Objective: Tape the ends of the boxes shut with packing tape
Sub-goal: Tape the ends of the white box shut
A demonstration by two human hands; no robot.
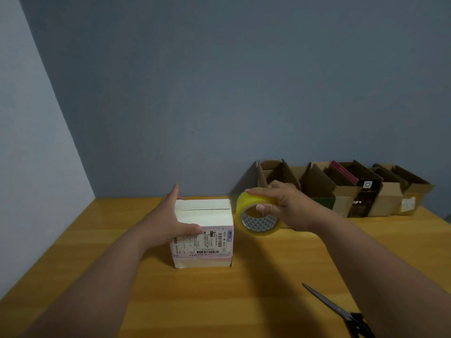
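**Tape roll poised beside a white box with its top seam still bare**

A small white box (203,230) stands in the centre of the frame on a wooden table (97,240), a shipping label facing the camera. Its top flaps meet in a dark seam that shows no tape. The left hand (170,220) grips the box's left side, fingers reaching along the far edge and the thumb pressed onto the labelled front. Just right of the box, the right hand (285,206) holds a yellow tape roll (256,215) clear of the table, fingers curled over its outer rim and the thumb hooked into the core.

The box looks like light, stiff card, likely to slide on the smooth wood unless held down; bracing its side, as the left hand does, seems the sound place to hold it. The roll is rigid and easy to grip, though the loose tape end is not visible and may need finding.

Open tabletop lies in front of and left of the box. Scissors (341,313) lie at lower right, under the right forearm, and could be nudged. A row of open cardboard boxes (341,191) lines the wall at upper right, well apart from the work.
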